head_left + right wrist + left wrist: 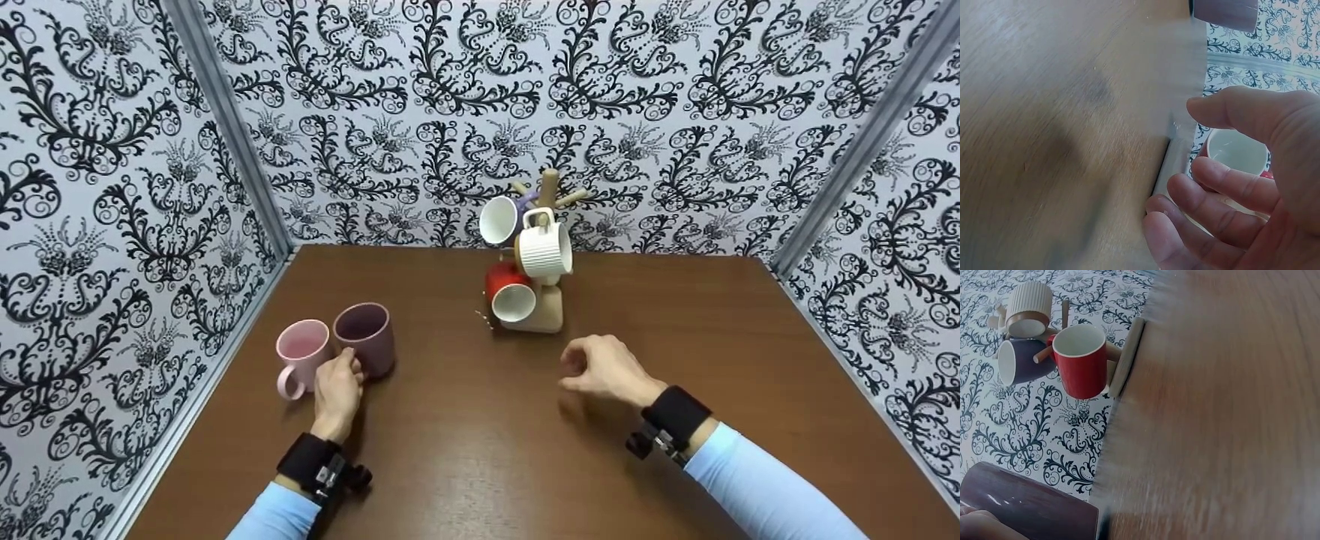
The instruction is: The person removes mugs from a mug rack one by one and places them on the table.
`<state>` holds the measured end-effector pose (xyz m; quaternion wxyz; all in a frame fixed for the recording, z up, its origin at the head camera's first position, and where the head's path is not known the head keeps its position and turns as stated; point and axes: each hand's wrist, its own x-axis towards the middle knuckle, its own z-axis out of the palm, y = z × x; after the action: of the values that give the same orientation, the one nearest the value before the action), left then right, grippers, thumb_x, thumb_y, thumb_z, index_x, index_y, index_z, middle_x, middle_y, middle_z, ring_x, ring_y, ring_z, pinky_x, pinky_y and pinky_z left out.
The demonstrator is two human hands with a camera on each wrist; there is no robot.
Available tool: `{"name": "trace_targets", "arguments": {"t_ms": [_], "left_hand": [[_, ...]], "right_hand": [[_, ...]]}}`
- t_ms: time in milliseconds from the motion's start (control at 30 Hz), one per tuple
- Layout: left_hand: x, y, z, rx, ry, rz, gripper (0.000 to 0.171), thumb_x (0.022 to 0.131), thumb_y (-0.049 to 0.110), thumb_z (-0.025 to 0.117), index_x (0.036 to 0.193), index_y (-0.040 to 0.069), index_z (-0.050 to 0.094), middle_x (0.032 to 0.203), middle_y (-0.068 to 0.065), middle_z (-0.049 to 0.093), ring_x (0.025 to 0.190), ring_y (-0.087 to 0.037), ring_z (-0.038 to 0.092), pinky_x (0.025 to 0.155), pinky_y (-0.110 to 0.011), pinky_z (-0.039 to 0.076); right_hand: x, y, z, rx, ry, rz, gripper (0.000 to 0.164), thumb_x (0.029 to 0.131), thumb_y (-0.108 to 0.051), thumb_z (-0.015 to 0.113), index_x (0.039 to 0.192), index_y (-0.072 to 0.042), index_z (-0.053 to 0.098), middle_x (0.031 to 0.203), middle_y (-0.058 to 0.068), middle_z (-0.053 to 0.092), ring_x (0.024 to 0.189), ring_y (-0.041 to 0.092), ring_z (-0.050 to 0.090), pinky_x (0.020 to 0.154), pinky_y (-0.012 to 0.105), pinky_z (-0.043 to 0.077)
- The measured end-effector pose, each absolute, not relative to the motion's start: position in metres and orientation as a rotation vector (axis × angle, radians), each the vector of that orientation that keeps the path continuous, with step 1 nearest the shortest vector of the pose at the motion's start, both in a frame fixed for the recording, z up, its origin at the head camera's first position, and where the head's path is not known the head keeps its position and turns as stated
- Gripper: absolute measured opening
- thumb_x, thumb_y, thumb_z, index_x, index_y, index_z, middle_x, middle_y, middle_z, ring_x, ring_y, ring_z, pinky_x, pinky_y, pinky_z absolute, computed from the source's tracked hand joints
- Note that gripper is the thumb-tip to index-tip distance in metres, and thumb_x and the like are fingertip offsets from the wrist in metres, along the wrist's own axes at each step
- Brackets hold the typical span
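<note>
My left hand (339, 386) pinches the near side of a dark purple mug (379, 351), which stands upright on the table; its handle is hidden behind the fingers. In the left wrist view, the fingers (983, 526) lie against that mug's wall. Just left of it stands a light pink mug (306, 370), handle towards the front left. My right hand (609, 373) hovers over the table in front of a wooden mug tree (550, 310), fingers loosely curved and thumb apart, holding nothing.
On the mug tree hang a red mug (504, 279), a white ribbed mug (543, 251) and a purple mug with a white inside (498, 220). Bare wooden pegs (571, 197) stick out near its top. Patterned walls (420, 135) enclose the brown table (480, 450).
</note>
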<state>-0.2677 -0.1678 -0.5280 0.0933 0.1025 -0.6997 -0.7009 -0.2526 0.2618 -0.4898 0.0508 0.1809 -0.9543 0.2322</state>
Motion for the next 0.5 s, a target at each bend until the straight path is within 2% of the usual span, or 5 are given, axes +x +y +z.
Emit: {"name": "trace_targets", "arguments": {"t_ms": [500], "left_hand": [[-0.2631, -0.1679, -0.5272, 0.261, -2.057, -2.155, 0.047, 0.112, 0.022, 0.042, 0.066, 0.011, 0.045, 0.059, 0.008, 0.037, 0.050, -0.006, 0.033, 0.045, -0.021, 0.029]], "right_hand": [[-0.2521, 0.2585, -0.4894, 0.582, -2.885, 0.744, 0.029, 0.075, -0.028, 0.092, 0.096, -0.012, 0.078, 0.081, -0.001, 0.073, 0.073, 0.008, 0.062, 0.070, 0.034, 0.053]]}}
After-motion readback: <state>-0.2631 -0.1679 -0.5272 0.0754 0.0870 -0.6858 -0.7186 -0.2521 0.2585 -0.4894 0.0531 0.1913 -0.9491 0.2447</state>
